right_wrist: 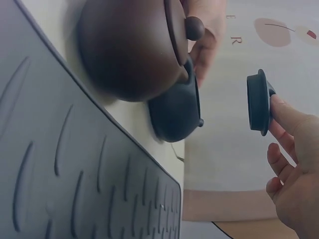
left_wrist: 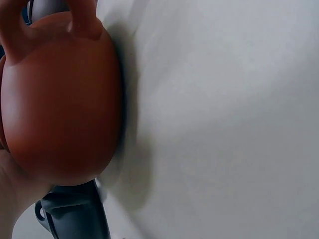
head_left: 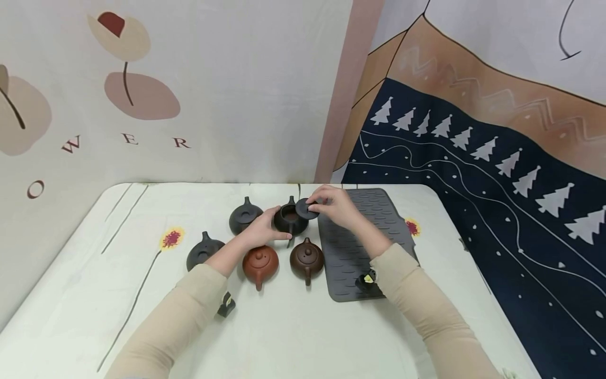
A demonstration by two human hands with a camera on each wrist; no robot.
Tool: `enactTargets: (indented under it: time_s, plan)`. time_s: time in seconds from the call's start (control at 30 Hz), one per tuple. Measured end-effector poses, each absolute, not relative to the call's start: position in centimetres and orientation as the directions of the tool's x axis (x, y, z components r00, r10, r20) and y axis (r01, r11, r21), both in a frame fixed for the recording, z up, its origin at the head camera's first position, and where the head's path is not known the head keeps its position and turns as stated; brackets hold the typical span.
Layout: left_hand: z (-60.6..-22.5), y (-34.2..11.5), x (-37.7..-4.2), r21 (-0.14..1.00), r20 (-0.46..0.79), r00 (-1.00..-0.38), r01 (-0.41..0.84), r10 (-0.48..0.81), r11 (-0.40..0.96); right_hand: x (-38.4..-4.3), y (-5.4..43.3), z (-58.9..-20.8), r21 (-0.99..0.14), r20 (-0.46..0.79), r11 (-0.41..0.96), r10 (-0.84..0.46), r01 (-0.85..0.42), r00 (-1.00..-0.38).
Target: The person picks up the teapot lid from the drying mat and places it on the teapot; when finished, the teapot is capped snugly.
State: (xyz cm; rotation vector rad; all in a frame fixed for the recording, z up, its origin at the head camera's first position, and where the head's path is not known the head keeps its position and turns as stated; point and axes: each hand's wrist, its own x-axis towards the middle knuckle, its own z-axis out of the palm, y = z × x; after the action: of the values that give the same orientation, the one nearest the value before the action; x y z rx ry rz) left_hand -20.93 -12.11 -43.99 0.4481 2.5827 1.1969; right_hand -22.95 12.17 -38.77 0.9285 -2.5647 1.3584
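A black teapot (head_left: 299, 227) stands lidless at the back of the group, its round mouth showing. My left hand (head_left: 262, 228) holds its left side, thumb stretched across the near side by the handle. In the right wrist view those fingers curl behind the black pot (right_wrist: 174, 113). My right hand (head_left: 336, 207) pinches the black lid (right_wrist: 257, 102) by its knob between thumb and fingers. That lid is raised and tilted, to the right of the open mouth in the head view. Close under my left wrist sits a reddish-brown lidded teapot (left_wrist: 60, 99).
A dark brown lidded teapot (head_left: 306, 260) stands in front of the black one. Two dark grey lidded teapots, one at the back (head_left: 245, 217) and one further left (head_left: 202, 252), are beside my left arm. A ridged grey mat (head_left: 343, 276) lies under my right forearm.
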Motion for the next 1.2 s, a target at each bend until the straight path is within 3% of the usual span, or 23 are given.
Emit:
enactTargets:
  time_s: [1.2]
  plan:
    - [-43.9, -12.3, -20.8, 0.789, -0.088, -0.909, 0.187, 0.408, 0.586, -25.4, 7.8, -42.3, -0.683, 0.229, 0.555, -0.455, -0.475, -0.861]
